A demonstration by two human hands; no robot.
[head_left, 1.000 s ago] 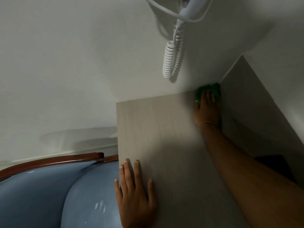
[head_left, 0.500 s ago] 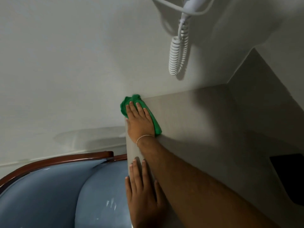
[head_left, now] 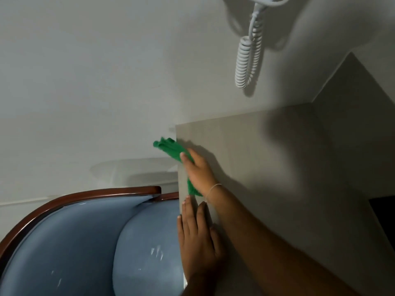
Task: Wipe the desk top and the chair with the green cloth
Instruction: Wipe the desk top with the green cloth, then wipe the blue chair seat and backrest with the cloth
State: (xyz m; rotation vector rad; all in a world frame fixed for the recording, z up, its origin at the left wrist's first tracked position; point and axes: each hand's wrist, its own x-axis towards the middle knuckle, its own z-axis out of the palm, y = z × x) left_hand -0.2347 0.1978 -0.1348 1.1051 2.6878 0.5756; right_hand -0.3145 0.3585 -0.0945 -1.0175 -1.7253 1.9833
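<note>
Green cloth (head_left: 171, 149) sits at the desk top's (head_left: 267, 159) left edge, part of it hanging past, and my right hand (head_left: 197, 169) presses on it, seemingly pinching it, though blur hides the grip. My left hand (head_left: 197, 238) lies flat and released on the near-left edge, beside the blue chair (head_left: 74, 242).
</note>
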